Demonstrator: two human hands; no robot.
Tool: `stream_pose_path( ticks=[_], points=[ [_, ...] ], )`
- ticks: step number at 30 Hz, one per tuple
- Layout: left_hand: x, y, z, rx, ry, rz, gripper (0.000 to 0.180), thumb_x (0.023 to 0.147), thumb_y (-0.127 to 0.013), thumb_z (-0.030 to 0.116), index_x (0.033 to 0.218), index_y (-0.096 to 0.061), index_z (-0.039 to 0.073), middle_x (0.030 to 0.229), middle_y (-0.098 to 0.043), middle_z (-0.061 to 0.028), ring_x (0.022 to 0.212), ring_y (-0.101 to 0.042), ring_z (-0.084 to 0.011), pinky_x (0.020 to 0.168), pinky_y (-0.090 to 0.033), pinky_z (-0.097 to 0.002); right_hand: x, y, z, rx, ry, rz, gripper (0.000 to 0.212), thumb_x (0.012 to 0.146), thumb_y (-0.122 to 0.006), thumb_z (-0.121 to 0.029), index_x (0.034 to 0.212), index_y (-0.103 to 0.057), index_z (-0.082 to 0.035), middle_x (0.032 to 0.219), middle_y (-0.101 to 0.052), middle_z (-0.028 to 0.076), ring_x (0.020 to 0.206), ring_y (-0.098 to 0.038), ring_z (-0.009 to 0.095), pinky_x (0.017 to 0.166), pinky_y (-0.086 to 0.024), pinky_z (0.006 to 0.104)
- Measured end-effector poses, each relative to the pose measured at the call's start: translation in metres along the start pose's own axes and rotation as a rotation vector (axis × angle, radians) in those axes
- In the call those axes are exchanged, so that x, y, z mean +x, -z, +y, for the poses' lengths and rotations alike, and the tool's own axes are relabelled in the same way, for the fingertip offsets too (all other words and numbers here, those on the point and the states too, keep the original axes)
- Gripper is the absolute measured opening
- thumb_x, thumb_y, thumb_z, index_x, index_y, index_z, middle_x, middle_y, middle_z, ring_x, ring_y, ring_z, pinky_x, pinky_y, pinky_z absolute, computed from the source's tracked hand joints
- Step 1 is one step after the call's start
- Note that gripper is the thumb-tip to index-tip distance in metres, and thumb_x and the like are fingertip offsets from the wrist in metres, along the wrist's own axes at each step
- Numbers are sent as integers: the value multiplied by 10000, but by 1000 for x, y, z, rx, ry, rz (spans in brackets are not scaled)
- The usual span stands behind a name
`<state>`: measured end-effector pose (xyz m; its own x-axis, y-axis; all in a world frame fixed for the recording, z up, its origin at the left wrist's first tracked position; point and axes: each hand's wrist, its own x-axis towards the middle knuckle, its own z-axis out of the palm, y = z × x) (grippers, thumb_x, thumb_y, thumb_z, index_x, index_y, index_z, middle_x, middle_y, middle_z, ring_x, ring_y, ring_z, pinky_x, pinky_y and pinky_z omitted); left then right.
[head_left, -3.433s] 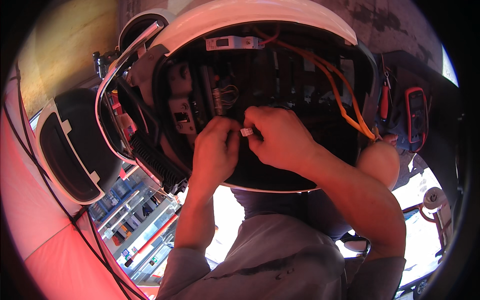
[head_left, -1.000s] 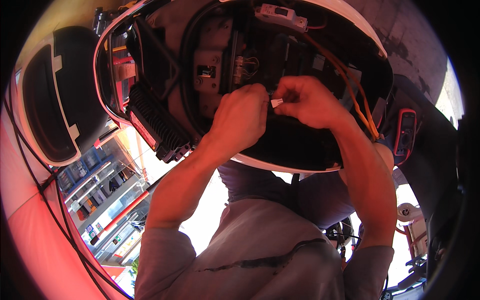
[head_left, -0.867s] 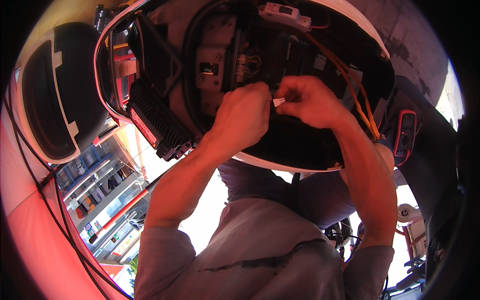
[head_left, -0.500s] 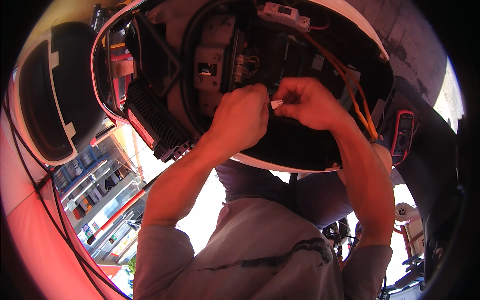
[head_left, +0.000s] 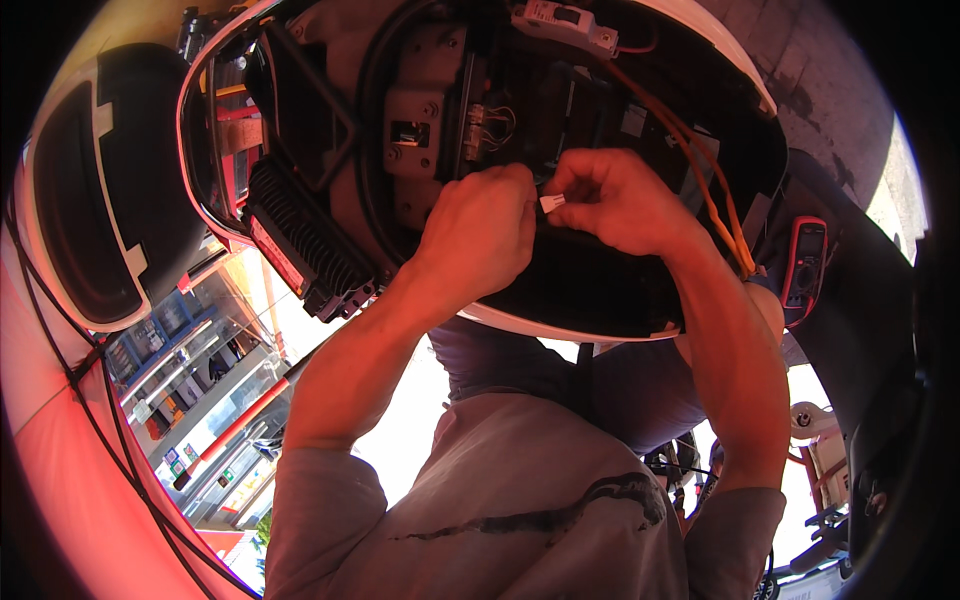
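Observation:
My left hand point(head_left: 482, 225) is closed in a pinch over the open compartment of a white-rimmed vehicle body point(head_left: 560, 325); what its fingertips grip is hidden behind its knuckles. Facing it, my right hand point(head_left: 625, 203) pinches a small white plug connector point(head_left: 552, 203) between thumb and fingers. The connector sits in the narrow gap between the two hands. Just beyond my left hand, thin wires point(head_left: 497, 125) loop out of a metal part near a grey bracket point(head_left: 412, 130). The inside of the compartment under my hands is mostly dark.
A white circuit breaker point(head_left: 565, 25) lies at the compartment's far edge, and orange cables point(head_left: 708, 175) run along its right side. A red-framed multimeter point(head_left: 804, 265) rests at the right. A black finned unit point(head_left: 305, 240) stands left, near a black padded seat point(head_left: 130, 190).
Both hands have stayed together around the white connector, which looks slightly turned. The view has shifted a little; nothing was let go.

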<state>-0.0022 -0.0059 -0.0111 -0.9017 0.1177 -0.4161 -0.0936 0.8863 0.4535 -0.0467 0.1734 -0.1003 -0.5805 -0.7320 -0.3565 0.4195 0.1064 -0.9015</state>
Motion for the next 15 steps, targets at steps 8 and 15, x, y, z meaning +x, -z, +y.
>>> stream_pose_path(
  ticks=[8, 15],
  points=[
    [-1, -1, -1, -29, 9, 36, 33, 868, -642, 10, 886, -638, -17, 776, -676, -208, 746, -687, -394, 644, -523, -446, 2, -4, 3, -34, 74, 36, 130, 842, -773, -24, 949, -700, -20, 811, -699, 39, 743, -647, 106, 667, -520, 281],
    [-1, 0, -1, -7, 7, 19, 34, 867, -639, 11, 885, -637, -17, 770, -675, -199, 725, -682, -384, 633, -514, -445, -1, 0, 0, -71, 30, 18, 115, 857, -767, -65, 951, -711, -30, 804, -705, 40, 740, -648, 110, 651, -513, 290]
  ],
)
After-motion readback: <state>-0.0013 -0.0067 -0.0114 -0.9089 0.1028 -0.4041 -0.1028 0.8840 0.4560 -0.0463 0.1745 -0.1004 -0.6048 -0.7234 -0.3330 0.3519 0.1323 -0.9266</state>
